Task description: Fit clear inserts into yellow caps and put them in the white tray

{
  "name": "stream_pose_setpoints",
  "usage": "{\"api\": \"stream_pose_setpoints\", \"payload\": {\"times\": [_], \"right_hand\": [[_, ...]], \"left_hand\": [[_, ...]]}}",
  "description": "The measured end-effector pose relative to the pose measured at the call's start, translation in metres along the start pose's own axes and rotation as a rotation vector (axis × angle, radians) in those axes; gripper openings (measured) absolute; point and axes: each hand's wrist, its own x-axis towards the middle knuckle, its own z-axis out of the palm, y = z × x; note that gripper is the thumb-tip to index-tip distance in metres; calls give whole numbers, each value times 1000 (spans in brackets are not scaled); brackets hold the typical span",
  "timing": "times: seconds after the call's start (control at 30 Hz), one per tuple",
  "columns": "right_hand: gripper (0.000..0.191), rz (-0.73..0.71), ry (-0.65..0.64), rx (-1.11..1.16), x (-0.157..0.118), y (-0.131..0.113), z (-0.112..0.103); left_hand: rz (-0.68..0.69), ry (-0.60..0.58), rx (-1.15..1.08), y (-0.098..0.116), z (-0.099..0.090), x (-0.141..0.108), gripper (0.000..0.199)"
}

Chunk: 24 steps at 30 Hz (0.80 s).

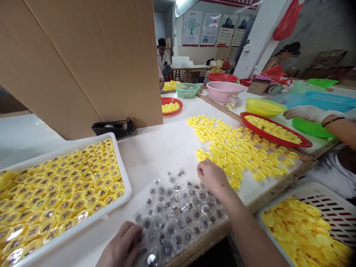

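Observation:
My left hand (pixel 122 243) is low in the view, its fingers curled down at the left edge of a spread of clear round plastic caps (pixel 183 207) with dark printed figures. Whatever those fingertips grip is hidden. Over the far right side of the caps is my right hand (pixel 213 176), with its fingers bent together. It is close to small yellow plastic cups (pixel 222 148) scattered across the white table (pixel 147 148); what lies in its fingers cannot be made out. A white tray (pixel 122 168) at left holds rows of yellow cups with printed figures inside.
A cardboard sheet (pixel 83 63) stands behind a black tape dispenser (pixel 114 128). Yellow pieces fill a white basket (pixel 325 200) at lower right and a red tray (pixel 307 141). A co-worker's gloved hand (pixel 308 113) is at right, near a green tray (pixel 314 128). Wooden edging (pixel 200 243) borders the table.

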Motion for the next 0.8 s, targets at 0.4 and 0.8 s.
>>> {"api": "stream_pose_setpoints", "payload": {"times": [0.4, 0.8], "right_hand": [[26, -23, -29, -2, 4, 57, 1], [22, -178, -134, 25, 17, 21, -4]], "left_hand": [[71, 192, 91, 23, -22, 33, 23], [21, 116, -120, 33, -10, 39, 20]]}}
